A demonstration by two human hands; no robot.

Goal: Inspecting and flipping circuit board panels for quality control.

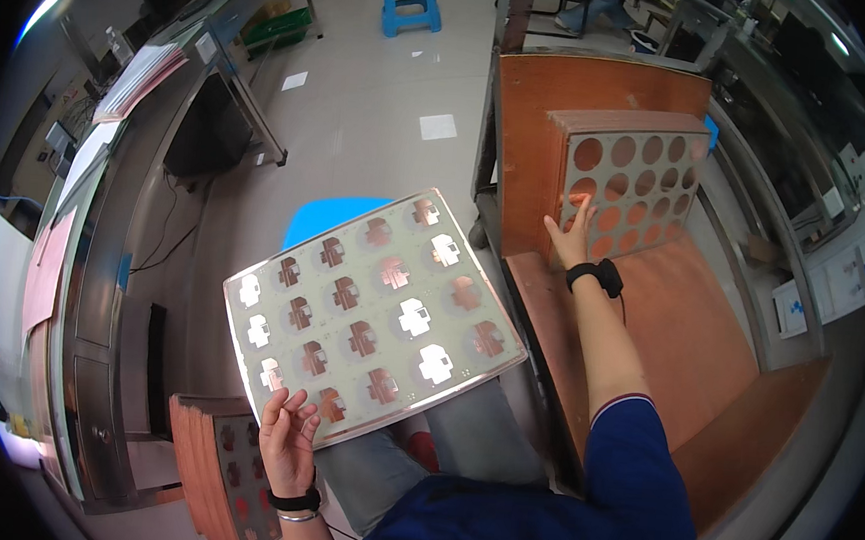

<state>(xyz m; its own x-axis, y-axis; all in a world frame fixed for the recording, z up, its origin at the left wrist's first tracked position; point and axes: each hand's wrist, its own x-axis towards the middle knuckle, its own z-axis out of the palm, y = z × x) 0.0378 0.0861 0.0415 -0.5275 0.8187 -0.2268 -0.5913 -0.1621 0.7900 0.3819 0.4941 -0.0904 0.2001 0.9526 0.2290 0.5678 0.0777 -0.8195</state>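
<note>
A pale rectangular circuit board panel [356, 285] with rows of shiny copper patterns lies tilted above my lap. My left hand [287, 440] is closed at its near left corner, fingers curled over the edge. Off to the right, my right hand [571, 238] is open, thumb and fingers apart, by the left part of a stack of panels [639, 184]. Copper circles cover the front panel of that stack, which stands on edge in an orange-brown wooden holder [606, 87]. Whether my right fingertips touch the stack, I cannot tell.
Another stack of copper-edged panels [207, 475] stands low at the left. A blue stool top [326, 217] shows behind the held panel. A metal workbench [101, 277] with papers runs along the left. A blue stool [411, 3] stands farther off, and a seated person's legs [597, 3] show beyond.
</note>
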